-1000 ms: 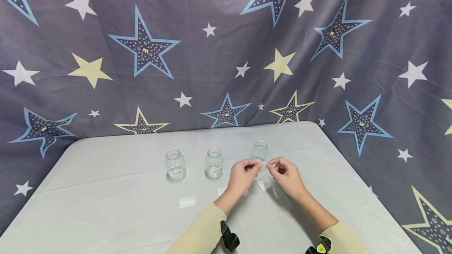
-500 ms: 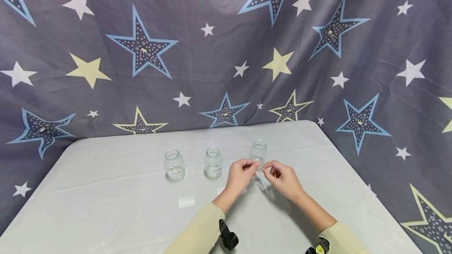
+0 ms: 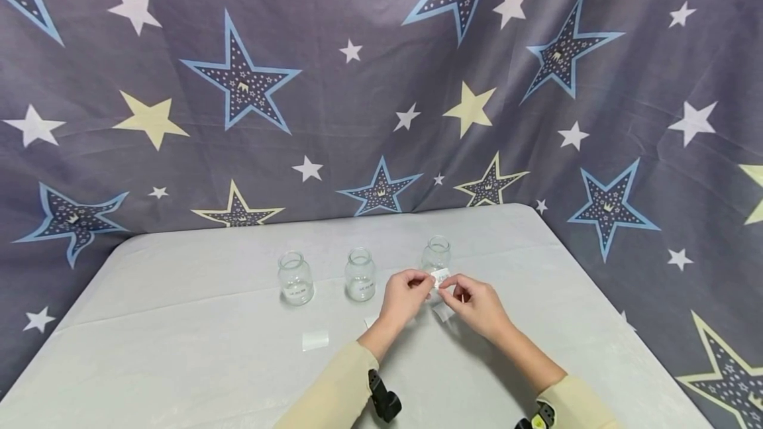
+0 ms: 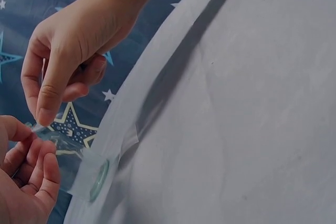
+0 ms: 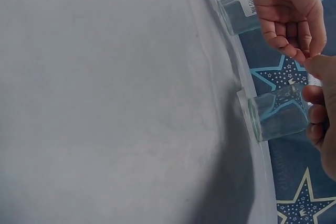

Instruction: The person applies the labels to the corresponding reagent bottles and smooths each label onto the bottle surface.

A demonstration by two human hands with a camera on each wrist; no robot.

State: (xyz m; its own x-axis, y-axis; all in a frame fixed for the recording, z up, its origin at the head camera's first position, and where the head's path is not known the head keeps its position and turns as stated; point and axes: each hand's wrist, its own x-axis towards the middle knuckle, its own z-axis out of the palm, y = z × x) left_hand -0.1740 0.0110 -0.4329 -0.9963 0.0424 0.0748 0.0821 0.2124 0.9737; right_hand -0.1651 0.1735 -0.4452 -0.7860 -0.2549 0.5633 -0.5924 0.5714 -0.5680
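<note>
A small white label [image 3: 441,276] with dark print is pinched between my two hands, in front of the rightmost glass jar [image 3: 436,253]. My left hand [image 3: 406,298] pinches its left side with thumb and forefinger. At its lower right edge, the thumb and forefinger of my right hand [image 3: 479,306] pinch it too. That jar stands upright and its lower part is partly hidden behind the label and fingers. Two more glass jars, one in the middle [image 3: 360,277] and one at the left [image 3: 295,280], each bear a printed label low on the front.
A white paper piece [image 3: 314,340] lies in front of the left jar. Another piece [image 3: 444,312] lies under my hands, and a third [image 3: 371,322] is partly hidden by my left wrist. The white-covered table [image 3: 179,349] ends at a star-patterned curtain [image 3: 334,118].
My right hand has shifted slightly left and down, closer to my left hand. The label has turned, and its printed face now shows to the head view. The jars stay put.
</note>
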